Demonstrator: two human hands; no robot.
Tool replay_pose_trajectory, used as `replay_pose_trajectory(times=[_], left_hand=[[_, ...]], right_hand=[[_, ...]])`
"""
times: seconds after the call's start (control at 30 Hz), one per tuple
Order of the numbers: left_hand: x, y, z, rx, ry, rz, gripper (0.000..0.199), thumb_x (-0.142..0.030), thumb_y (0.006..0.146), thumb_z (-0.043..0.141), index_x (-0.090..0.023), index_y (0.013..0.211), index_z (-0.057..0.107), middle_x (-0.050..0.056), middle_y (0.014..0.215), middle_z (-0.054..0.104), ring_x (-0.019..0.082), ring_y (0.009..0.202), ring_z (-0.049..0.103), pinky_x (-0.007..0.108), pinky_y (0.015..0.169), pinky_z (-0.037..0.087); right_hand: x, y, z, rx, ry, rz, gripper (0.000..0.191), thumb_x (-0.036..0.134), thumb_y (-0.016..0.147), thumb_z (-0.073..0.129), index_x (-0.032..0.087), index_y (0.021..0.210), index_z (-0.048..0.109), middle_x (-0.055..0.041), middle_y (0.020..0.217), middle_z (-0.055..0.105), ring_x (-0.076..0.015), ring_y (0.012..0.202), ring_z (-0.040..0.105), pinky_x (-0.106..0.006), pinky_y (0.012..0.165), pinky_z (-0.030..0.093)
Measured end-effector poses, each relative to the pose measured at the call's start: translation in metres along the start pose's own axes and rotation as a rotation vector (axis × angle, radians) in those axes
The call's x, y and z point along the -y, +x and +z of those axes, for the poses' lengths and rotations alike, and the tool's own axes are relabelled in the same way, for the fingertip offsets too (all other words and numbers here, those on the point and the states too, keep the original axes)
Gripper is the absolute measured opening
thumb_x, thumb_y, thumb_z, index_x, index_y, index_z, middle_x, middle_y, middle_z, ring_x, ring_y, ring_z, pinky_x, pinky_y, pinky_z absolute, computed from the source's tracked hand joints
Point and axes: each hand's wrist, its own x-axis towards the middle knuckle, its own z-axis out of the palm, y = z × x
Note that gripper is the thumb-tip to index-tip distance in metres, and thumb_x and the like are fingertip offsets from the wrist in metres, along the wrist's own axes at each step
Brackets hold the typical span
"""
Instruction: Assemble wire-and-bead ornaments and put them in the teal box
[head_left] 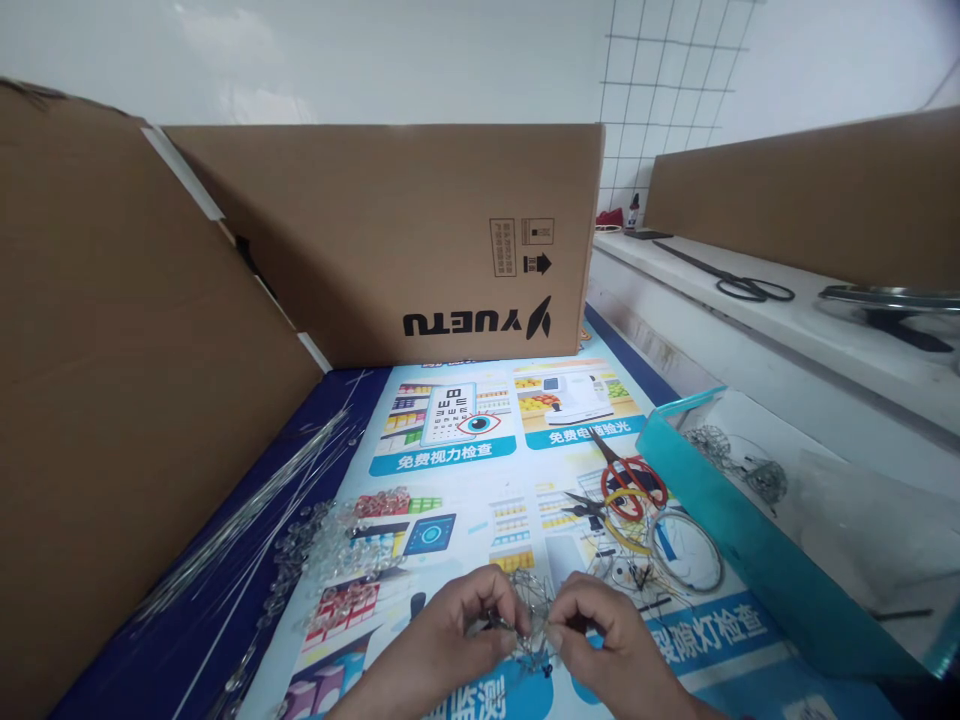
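My left hand [476, 625] and my right hand [596, 630] meet low in the middle of the view, fingers pinched. Between them is a small tangled piece of wirework [534, 592], silvery and see-through, perhaps with beads on it. Both hands grip it from opposite sides, and the fingers hide part of it. To the right of my right hand lie yellow-handled pliers [628, 520], red-handled scissors [636, 485] and a coil of wire [701, 550]. Left of my left hand, clear beads [330, 535] are spread over the printed sheet [450, 475].
Long thin wires [247, 520] lie along the left cardboard wall [112, 300]. Another cardboard panel [375, 230] closes off the back. A turquoise box [757, 530] with wire pieces [750, 470] stands right. Black scissors [750, 287] rest on the white ledge [690, 265].
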Motion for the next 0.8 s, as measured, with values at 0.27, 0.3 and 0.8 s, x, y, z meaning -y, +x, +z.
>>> replay_pose_trajectory(times=[0.27,0.3,0.8], left_hand=[[-0.009,-0.001,0.004,0.015,0.108,0.034,0.035,0.006,0.064,0.047,-0.020,0.085,0.056,0.002,0.109,0.059,0.018,0.105,0.053,0.028,0.089,0.039],[-0.007,-0.001,0.005,0.019,0.107,0.042,0.037,0.007,0.063,0.046,-0.020,0.086,0.057,0.002,0.107,0.059,0.017,0.103,0.053,0.028,0.088,0.040],[0.006,0.005,0.008,-0.011,0.169,0.068,0.036,0.004,0.062,0.053,-0.021,0.085,0.064,-0.001,0.087,0.054,0.013,0.077,0.052,0.023,0.068,0.040]], right_hand=[[0.001,0.000,0.000,-0.004,0.023,0.029,0.010,0.018,0.072,0.053,0.018,0.062,0.051,0.0018,0.064,0.046,-0.0124,0.059,0.044,-0.023,0.056,0.035],[0.001,0.000,0.000,-0.007,0.028,0.034,0.010,0.019,0.072,0.053,0.018,0.063,0.052,0.0018,0.065,0.046,-0.0123,0.059,0.044,-0.023,0.056,0.035],[-0.002,0.000,0.000,-0.002,0.031,0.027,0.010,0.021,0.074,0.054,0.018,0.064,0.052,0.0023,0.065,0.046,-0.0121,0.061,0.045,-0.022,0.057,0.036]])
